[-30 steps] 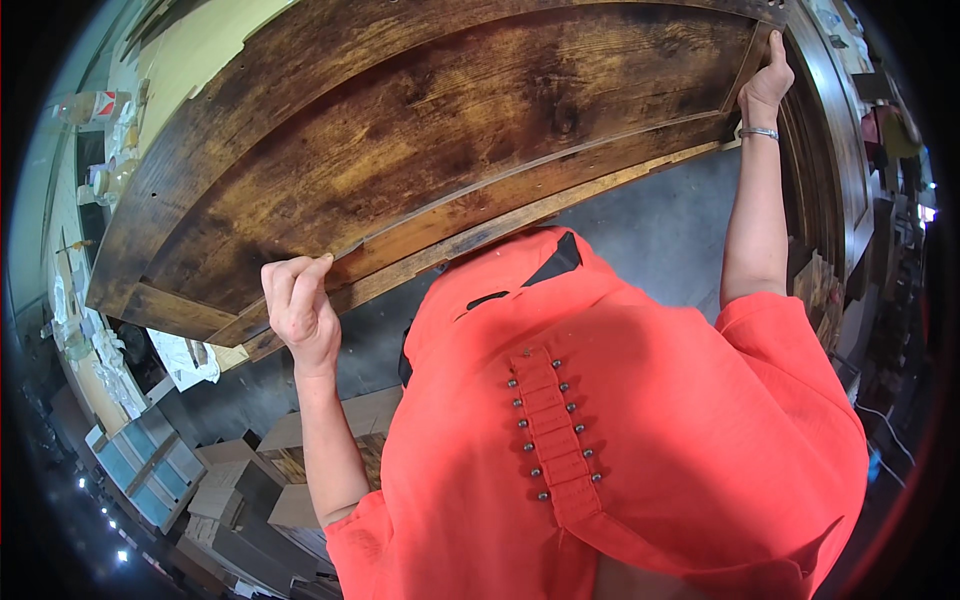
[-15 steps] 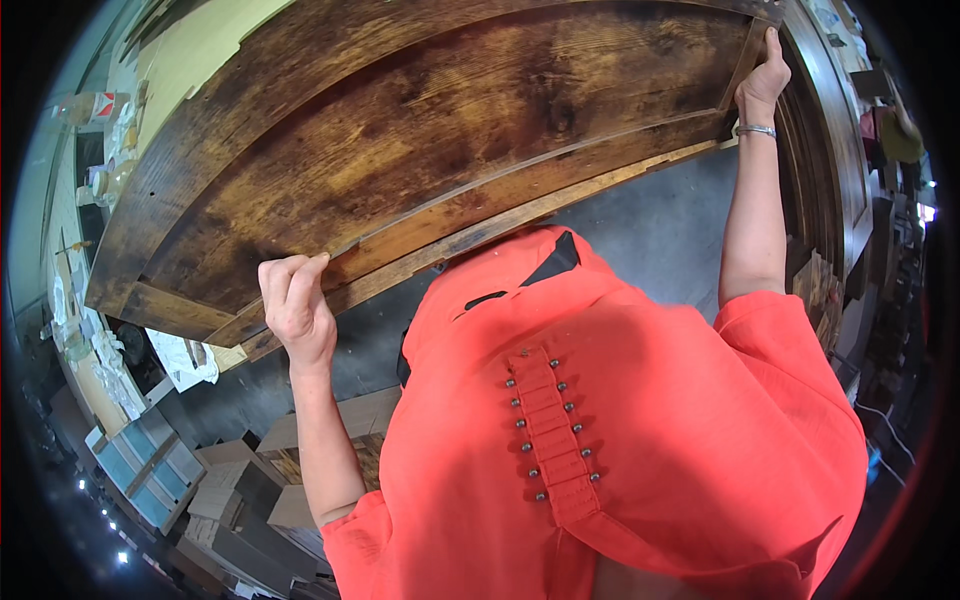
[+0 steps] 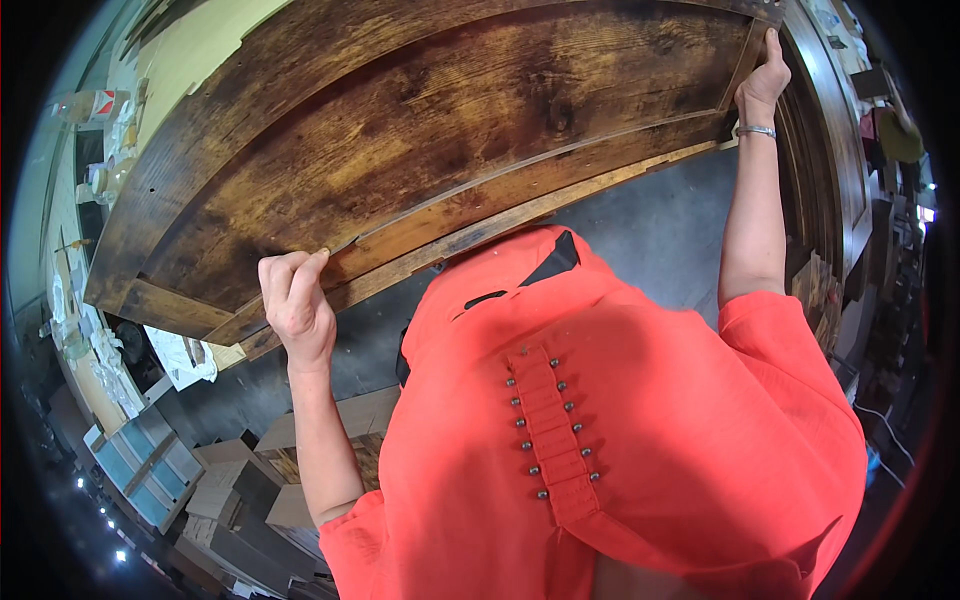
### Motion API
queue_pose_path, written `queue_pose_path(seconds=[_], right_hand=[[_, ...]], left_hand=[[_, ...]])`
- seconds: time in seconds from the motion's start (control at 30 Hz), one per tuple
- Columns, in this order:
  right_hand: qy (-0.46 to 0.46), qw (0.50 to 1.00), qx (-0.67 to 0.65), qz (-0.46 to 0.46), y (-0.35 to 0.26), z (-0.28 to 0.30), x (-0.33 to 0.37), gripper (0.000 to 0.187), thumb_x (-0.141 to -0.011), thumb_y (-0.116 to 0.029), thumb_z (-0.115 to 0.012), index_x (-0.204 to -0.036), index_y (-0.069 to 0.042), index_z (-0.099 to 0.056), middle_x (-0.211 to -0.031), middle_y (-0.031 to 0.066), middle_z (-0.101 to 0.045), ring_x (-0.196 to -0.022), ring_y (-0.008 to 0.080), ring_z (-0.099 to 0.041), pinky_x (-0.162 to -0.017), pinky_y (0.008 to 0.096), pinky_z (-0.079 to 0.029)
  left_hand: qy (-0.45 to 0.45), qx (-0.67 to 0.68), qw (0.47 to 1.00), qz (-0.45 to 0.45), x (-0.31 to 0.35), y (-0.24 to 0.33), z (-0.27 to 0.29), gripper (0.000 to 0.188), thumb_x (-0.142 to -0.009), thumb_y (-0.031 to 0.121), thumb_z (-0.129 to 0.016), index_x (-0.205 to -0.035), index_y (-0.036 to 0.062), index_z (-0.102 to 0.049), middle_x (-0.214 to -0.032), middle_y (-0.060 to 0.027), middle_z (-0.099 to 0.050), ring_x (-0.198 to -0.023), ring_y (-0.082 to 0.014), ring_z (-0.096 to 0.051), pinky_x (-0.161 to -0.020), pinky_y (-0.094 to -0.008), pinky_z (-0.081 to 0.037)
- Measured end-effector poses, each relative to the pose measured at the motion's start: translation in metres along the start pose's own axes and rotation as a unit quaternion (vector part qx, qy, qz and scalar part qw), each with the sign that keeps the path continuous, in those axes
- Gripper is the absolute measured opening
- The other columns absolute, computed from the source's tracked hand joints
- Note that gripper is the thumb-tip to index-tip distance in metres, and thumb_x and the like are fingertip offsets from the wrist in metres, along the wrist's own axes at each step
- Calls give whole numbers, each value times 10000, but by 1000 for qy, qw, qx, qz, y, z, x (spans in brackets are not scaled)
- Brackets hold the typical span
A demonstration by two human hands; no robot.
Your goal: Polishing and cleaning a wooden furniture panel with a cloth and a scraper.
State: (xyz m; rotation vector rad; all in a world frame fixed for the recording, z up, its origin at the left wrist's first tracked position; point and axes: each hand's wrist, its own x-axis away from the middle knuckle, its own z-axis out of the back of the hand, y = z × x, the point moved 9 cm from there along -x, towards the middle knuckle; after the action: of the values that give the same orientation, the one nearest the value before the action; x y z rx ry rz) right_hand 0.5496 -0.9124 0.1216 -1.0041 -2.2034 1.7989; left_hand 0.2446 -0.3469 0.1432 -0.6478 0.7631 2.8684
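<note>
A large dark-brown wood-grain panel point(image 3: 450, 150) with a raised frame stretches across the upper view, its near edge against the front of my red shirt. My left hand point(image 3: 298, 305) is closed at the near frame rail point(image 3: 420, 235), toward the left end, its thumb and curled forefinger pressed at the inner edge of that rail. At the far right corner, my right hand point(image 3: 765, 80) grips the panel's end, thumb lying along the frame; its other fingers are mostly hidden. A thin pale line runs along the rail between the two hands.
Bottles and papers lie on a cluttered bench point(image 3: 75, 270) at left. Cardboard boxes point(image 3: 225, 500) are stacked at lower left. Another dark framed panel point(image 3: 825, 130) stands close at right, with wood pieces point(image 3: 818, 295) below it. Grey floor point(image 3: 650, 220) shows beneath.
</note>
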Motion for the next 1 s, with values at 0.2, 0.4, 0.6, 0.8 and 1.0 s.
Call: queue_pose_path(seconds=[0.2,0.4,0.6,0.8,1.0], right_hand=[[-9,1000,-15,-8,1,-1,0,354,-897,-204,-673,-1077,100,-670,-1022,109,-697,-875,170,-656,-798,296,-507],[6,1000,1,12,3,7,-4,359,-897,-207,-673,-1078,103,-667,-1030,118,-693,-906,177,-653,-820,305,-504],[6,1000,-14,6,-4,0,2,370,-892,-214,-677,-1079,105,-666,-1023,117,-693,-893,179,-654,-815,302,-504],[15,1000,-2,4,-2,4,1,358,-894,-217,-671,-1060,101,-671,-1011,118,-696,-871,183,-660,-795,301,-513],[8,1000,0,4,-4,3,2,351,-906,-230,-656,-1068,81,-672,-1028,108,-696,-894,186,-662,-813,312,-524]], left_hand=[[-10,-23,1000,14,-4,2,-5,269,-703,-126,-632,-908,46,-665,-846,-85,-582,-806,-268,-537,-695,-368,-440],[-20,-104,994,-10,-8,14,-4,238,-719,-72,-674,-903,78,-677,-841,-57,-588,-809,-253,-545,-706,-369,-429],[-16,-71,997,1,-7,12,-8,266,-698,-70,-659,-912,85,-692,-848,-55,-597,-803,-252,-550,-713,-363,-434],[8,-51,999,-5,-7,12,-6,272,-699,-93,-643,-918,62,-686,-860,-70,-609,-816,-260,-552,-707,-360,-454],[7,-41,999,-30,-7,16,-7,297,-691,-104,-622,-931,57,-692,-880,-73,-620,-815,-261,-547,-713,-358,-453]])
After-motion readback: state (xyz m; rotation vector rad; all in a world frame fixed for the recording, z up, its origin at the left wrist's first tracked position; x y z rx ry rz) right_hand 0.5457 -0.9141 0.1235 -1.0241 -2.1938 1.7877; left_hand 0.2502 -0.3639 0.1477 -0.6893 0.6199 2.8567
